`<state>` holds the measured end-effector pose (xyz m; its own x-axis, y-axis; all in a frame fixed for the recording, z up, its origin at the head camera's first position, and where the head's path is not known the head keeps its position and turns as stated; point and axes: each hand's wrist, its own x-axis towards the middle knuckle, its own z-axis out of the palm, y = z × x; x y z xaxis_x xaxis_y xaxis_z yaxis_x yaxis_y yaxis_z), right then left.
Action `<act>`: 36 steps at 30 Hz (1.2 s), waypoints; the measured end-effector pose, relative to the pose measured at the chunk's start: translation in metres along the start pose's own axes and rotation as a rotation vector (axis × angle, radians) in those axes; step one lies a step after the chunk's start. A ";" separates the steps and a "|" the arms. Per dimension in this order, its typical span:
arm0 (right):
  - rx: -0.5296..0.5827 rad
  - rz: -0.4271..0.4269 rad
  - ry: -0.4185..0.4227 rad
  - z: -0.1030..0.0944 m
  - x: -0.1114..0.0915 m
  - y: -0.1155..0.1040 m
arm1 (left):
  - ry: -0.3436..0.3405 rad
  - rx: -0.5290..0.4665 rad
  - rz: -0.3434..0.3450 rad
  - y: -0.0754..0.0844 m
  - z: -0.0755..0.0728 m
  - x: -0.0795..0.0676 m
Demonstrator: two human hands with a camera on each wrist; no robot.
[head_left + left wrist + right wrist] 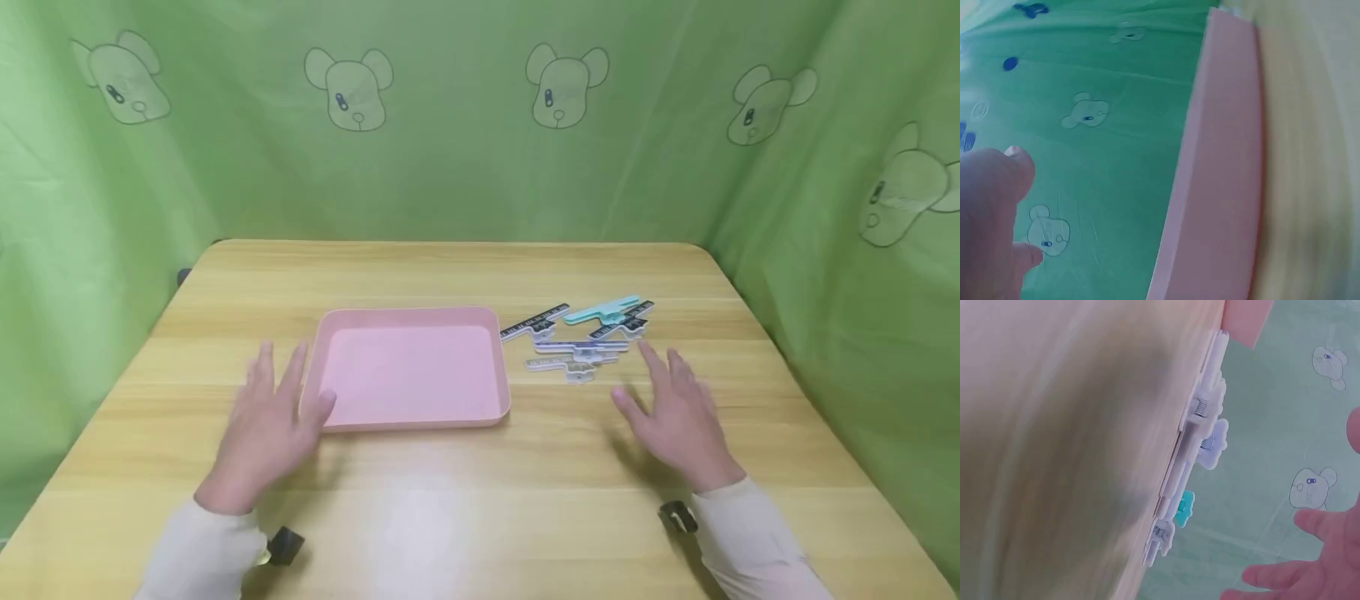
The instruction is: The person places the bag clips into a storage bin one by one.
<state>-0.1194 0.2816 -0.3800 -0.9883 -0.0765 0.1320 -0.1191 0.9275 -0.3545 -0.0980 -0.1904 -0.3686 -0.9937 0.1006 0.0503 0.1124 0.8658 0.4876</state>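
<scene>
A shallow pink tray lies on the wooden table. By its left end is my left hand, fingers spread, the thumb overlapping the tray's near left corner in the head view; touching cannot be made out. To the tray's right lies a loose group of long-jawed plastic clips: a turquoise clip, a black-and-white clip with a piano-key pattern, another dark clip, a purple-and-white clip and a pale grey clip. My right hand, empty with fingers extended, hovers just right of these clips.
Bare wood of the table stretches in front of the tray and behind it. A green curtain printed with bear heads surrounds the table's back and sides. Each wrist carries a small black device beside a pale sleeve.
</scene>
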 end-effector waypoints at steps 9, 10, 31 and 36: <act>0.361 0.107 -0.013 -0.004 0.008 -0.005 | -0.043 -0.462 -0.058 -0.005 -0.007 0.009; 0.392 0.125 -0.008 -0.004 0.008 -0.006 | -0.041 -0.504 -0.086 -0.006 -0.008 0.008; 0.849 0.401 -0.175 -0.002 0.025 0.002 | 0.033 -0.851 -0.303 -0.032 0.031 0.012; 0.895 0.412 -0.217 0.001 0.031 0.003 | 0.023 -0.854 -0.283 -0.030 0.034 0.016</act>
<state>-0.1509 0.2816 -0.3777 -0.9540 0.0403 -0.2971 0.2959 0.2878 -0.9109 -0.1170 -0.1977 -0.4124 -0.9844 -0.0794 -0.1573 -0.1701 0.1963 0.9657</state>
